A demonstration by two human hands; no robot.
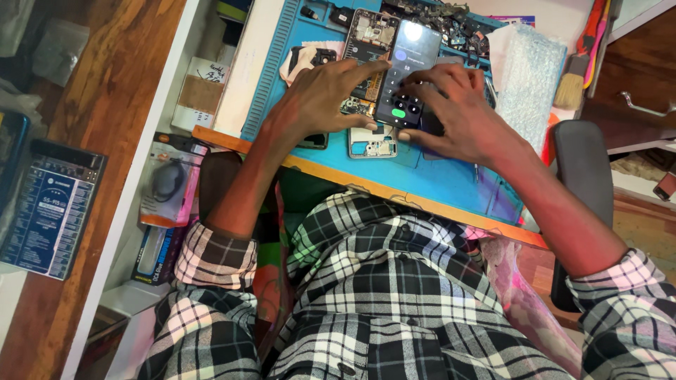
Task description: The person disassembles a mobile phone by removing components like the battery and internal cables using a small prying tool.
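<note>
Blue rubber work mat (pixel 451 179) covers the bench in front of me, edged along its near side by an orange strip, and both hands work over it. The lit phone (pixel 407 74) lies tilted on the mat near its far middle, its dark screen showing a glowing patch at the top and a keypad with a green button lower down. My left hand (pixel 325 98) rests flat and relaxed beside the phone, fingers stretched out, the forefinger lying against the phone's left edge; it grasps nothing that I can see. My right hand (pixel 461 109) curls over the phone's lower right corner, fingertips pressing on or near the keypad; I cannot tell whether it truly grips the phone or only taps it, because the knuckles hide the contact. Under the left fingers lies an opened phone body (pixel 369 35) with bare circuitry, partly covered. Just nearer, a pale blue phone frame (pixel 373 144) peeks out between the two hands. A heap of dark small parts (pixel 451 21) at the far edge is cut off by the picture's top. To the right sit crumpled bubble wrap (pixel 528 77) and a brush (pixel 572 81). At far left, on the wooden surface, lies a dark tester board (pixel 49 207), its markings too small to make out.
</note>
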